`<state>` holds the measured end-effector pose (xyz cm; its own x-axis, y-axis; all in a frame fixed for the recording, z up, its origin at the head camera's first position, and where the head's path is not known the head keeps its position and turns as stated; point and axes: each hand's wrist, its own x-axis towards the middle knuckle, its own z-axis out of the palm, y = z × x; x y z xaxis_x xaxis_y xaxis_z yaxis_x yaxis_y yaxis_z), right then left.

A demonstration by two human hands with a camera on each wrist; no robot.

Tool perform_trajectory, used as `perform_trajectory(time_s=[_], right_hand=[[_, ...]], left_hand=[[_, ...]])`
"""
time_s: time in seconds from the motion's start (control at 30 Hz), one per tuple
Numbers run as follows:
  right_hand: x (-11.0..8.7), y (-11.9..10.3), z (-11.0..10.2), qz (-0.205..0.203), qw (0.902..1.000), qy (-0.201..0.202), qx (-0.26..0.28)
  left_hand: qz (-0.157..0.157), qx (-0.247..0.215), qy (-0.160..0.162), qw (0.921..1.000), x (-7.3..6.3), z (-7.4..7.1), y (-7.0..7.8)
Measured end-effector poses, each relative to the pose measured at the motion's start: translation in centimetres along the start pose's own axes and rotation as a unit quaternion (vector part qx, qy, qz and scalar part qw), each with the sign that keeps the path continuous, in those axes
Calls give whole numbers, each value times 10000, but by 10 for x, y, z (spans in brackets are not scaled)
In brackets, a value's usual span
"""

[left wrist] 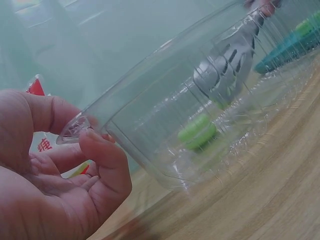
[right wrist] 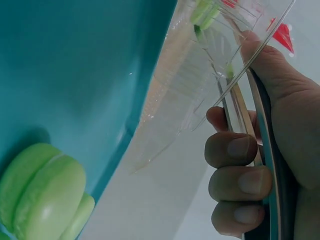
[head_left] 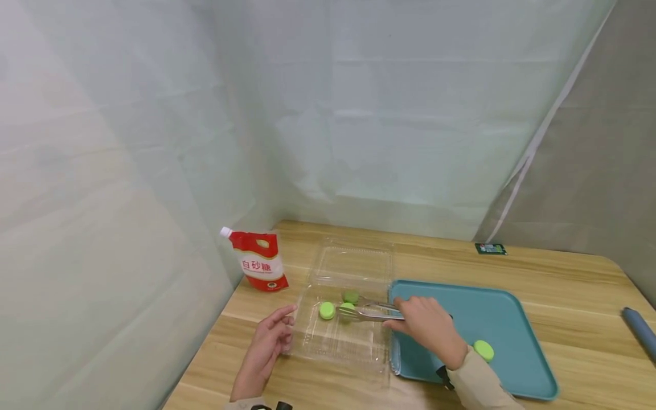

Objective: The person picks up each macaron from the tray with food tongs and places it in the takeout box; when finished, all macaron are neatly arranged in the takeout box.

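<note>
A clear plastic clamshell box point(head_left: 340, 347) lies with its lid folded back. My left hand point(head_left: 269, 344) pinches the box's left rim between thumb and fingers, plainly seen in the left wrist view. With my right hand point(head_left: 427, 324) I grip metal tongs point(head_left: 369, 316), whose slotted heads point(left wrist: 225, 70) reach down into the box. A green macaron point(head_left: 327, 310) sits in the box, left of the tongs. More green point(head_left: 347, 306) shows at the tong heads; whether they hold a macaron there I cannot tell. Green macarons point(right wrist: 47, 192) also lie on the blue tray point(head_left: 461, 296).
The tray stands directly right of the box, its left edge against the box's side. A red and white sugar pouch point(head_left: 260, 262) stands at the back left. A small dark green card point(head_left: 490, 249) lies at the back, and a dark blue bar-like thing point(head_left: 639, 330) at the right edge.
</note>
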<state>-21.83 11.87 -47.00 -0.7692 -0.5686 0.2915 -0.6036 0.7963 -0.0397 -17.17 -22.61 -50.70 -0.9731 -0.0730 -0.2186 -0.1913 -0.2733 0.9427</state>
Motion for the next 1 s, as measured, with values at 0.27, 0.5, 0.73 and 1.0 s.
perform_trajectory(time_s=[0.27, 0.5, 0.73, 1.0], right_hand=[[0, 1, 0, -89, 9997, 48, -209], [0, 0, 0, -186, 9990, 188, -347], [1, -4, -2, -171, 9992, 104, -334], [4, -2, -1, -120, 9990, -5, -426]], left_hand=[[31, 28, -54, 10000, 0, 2, -1], [67, 57, -105, 9999, 0, 0, -1], [28, 62, -138, 9999, -1, -2, -2], [73, 39, -181, 9998, 1, -2, -2]])
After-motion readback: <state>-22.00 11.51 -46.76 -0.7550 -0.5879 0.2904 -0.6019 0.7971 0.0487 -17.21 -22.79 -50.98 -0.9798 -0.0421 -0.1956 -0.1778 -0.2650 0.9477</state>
